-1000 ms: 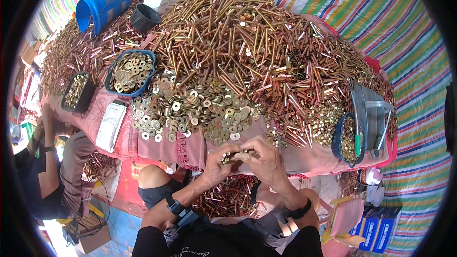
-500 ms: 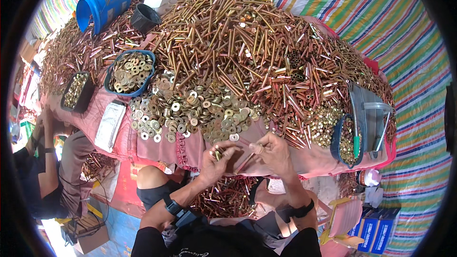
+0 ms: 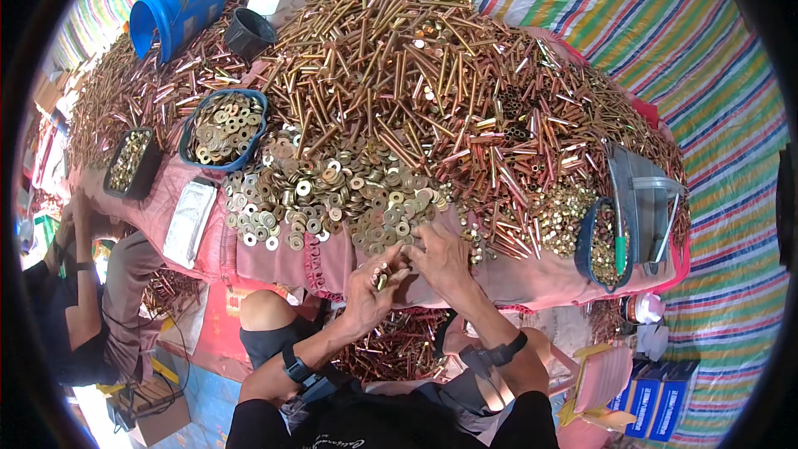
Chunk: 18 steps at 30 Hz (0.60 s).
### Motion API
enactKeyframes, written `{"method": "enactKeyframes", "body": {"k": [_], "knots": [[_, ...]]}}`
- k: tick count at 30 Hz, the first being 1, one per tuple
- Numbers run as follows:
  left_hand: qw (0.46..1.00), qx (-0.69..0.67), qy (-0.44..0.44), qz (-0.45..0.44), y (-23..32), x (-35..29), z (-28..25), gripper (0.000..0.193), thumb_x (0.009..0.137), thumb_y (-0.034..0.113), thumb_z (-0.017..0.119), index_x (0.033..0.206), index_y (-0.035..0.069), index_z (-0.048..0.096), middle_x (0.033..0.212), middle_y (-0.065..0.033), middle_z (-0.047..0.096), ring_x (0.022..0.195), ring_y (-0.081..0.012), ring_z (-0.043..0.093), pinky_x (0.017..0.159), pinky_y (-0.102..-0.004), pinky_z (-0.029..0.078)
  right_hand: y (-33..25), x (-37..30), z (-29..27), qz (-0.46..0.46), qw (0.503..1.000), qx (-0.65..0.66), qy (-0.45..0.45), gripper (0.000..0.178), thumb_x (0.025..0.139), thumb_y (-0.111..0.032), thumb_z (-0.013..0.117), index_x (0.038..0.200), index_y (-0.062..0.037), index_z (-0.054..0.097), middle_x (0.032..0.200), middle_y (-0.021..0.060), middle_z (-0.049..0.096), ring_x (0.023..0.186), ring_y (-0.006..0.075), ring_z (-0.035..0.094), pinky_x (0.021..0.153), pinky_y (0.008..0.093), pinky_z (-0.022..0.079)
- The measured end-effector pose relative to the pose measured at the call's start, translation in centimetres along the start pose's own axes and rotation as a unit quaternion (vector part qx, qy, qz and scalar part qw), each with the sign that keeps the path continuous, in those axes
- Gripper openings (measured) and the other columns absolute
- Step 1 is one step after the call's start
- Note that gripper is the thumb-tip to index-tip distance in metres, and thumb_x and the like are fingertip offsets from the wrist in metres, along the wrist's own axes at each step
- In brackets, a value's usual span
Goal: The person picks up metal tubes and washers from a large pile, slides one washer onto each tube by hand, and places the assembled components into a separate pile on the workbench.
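Both of my hands meet at the near edge of a pile of flat round washers (image 3: 320, 199). My left hand (image 3: 374, 289) is curled closed around small brass-coloured metal pieces (image 3: 381, 281), whose exact kind is too small to tell. Right against its fingertips, my right hand (image 3: 440, 259) is closed, palm down, its fingers bent towards the washers. What those fingers pinch is hidden. Behind the washers rises a big heap of long gold and copper-coloured bolts (image 3: 374, 58). To the right of my right hand lie small brass-coloured nuts (image 3: 569, 216) and short metal tubes (image 3: 524, 162).
A blue basket (image 3: 264, 129) holds washers; a dark tray (image 3: 133, 191) holds small nuts. At right stand a dark blue basket (image 3: 592, 270) with a green marker (image 3: 620, 254) and a grey bin (image 3: 644, 175). A blue bucket (image 3: 195, 12) lies far left. Another person's arm (image 3: 81, 283) shows at left.
My right hand has moved left and forward, from holding a slim copper-coloured rod to the washers' edge beside my left hand. The rod no longer shows. My left hand has barely shifted.
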<state>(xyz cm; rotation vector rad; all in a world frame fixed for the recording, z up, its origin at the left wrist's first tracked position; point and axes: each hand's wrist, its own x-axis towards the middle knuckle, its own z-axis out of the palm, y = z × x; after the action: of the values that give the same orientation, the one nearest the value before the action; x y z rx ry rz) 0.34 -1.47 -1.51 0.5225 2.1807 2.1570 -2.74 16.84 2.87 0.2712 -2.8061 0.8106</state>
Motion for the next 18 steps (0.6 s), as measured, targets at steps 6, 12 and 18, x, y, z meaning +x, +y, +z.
{"method": "enactKeyframes", "body": {"k": [6,12,18], "knots": [[0.999,-0.016,0.025,-0.015,0.0,0.3,1.1,0.056,0.1,-0.001,0.07,0.153,0.009,0.057,0.103,-0.0057,0.074,0.088,-0.0114,0.067,0.082,-0.0279,0.056,0.6,0.5,0.6,0.041,0.993,0.115,-0.005,0.015,0.089,-0.007,0.077,0.103,-0.0012,0.073,0.089,0.0141,0.07,0.078,0.0259,0.072,0.067,0.0358,0.053],[0.999,0.023,-0.001,0.025,-0.2,1.1,1.7,0.054,0.1,0.001,0.07,0.152,0.005,0.057,0.102,-0.007,0.073,0.083,-0.0098,0.063,0.078,-0.0264,0.054,1.8,1.2,-0.6,0.153,0.961,0.232,0.001,0.011,0.097,-0.012,0.076,0.1,-0.0019,0.075,0.078,0.0048,0.073,0.062,0.0104,0.066,0.055,0.0279,0.051],[0.998,0.03,0.003,0.052,0.1,1.3,1.7,0.027,0.093,-0.01,0.064,0.117,-0.003,0.073,0.101,-0.0206,0.073,0.089,-0.0288,0.074,0.088,-0.0383,0.059,0.6,0.0,-5.5,0.251,0.803,0.518,-0.155,0.027,0.103,-0.026,0.073,0.105,0.0005,0.071,0.072,0.0038,0.07,0.058,0.007,0.065,0.049,0.0206,0.047]]}}
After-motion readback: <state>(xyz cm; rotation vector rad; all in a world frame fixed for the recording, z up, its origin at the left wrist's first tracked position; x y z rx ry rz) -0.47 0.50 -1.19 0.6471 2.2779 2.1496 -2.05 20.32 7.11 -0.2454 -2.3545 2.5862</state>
